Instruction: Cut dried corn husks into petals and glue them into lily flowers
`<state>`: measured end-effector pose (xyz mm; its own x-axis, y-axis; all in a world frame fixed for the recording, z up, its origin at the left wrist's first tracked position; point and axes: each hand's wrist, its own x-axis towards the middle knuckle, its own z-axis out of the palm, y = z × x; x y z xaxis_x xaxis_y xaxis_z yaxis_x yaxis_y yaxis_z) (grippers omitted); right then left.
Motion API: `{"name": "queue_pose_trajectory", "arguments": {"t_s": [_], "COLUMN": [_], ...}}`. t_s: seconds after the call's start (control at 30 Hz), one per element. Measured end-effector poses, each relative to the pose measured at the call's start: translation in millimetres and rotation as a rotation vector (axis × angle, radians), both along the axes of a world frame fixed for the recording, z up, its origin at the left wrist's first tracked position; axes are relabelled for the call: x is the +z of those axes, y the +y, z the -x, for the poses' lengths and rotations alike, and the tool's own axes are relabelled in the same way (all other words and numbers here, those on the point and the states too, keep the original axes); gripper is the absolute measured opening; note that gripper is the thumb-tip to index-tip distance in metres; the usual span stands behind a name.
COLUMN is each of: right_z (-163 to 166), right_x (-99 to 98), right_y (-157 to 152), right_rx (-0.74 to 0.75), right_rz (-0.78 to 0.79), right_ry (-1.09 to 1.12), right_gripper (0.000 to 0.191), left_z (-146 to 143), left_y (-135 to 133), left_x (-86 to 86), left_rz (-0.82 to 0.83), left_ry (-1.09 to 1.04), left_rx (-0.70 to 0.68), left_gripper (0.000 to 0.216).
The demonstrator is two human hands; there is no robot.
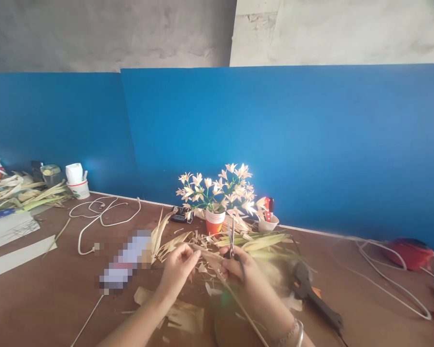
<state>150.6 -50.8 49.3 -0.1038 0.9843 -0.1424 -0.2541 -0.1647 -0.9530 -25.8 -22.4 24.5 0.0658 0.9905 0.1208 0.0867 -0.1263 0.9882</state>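
My left hand (181, 267) is closed in a pinch on one end of a dried husk strip (211, 258). The strip stretches across to my right hand (244, 270), whose fingers are wrapped round a pair of scissors (232, 239). The scissors' blades point up and away from me; a dark handle loop shows beside the fingers. Whether the right fingertips also grip the strip, I cannot tell. Just beyond my hands, pale husk-like flowers (220, 190) on green stems stand in an orange and white paper cup (215, 223). Husk scraps (184, 315) lie below and between my hands.
A dark glue gun (316, 299) lies right of my right hand. Green-yellow husks (265, 241) and a small white bowl (268, 223) are behind it. White cables (104, 217) run across the left, near a paper cup (78, 188). A blue partition (275, 144) stands along the table's back.
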Motion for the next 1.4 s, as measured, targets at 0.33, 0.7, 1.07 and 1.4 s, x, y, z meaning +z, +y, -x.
{"name": "queue_pose_trajectory", "arguments": {"t_s": [0.33, 0.7, 1.07, 1.4], "right_z": [-6, 8, 12, 10], "right_x": [3.8, -6.4, -24.9, -9.6], "right_y": [-1, 4, 8, 5], "right_rx": [0.045, -0.03, -0.118, -0.156], "right_rz": [-0.042, -0.072, -0.254, -0.11], "right_ry": [-0.041, -0.134, -0.285, -0.176], "right_gripper": [0.028, 0.037, 0.03, 0.042], "left_z": [-4, -7, -9, -1], "left_y": [-5, 0, -6, 2], "left_x": [3.7, -3.9, 1.6, 3.7], "left_rz": [0.283, 0.234, 0.421, 0.335], "left_ry": [-0.27, -0.311, -0.296, -0.361], "left_rx": [-0.29, -0.024, -0.179, -0.047], "left_gripper": [0.037, 0.038, 0.014, 0.03]}}
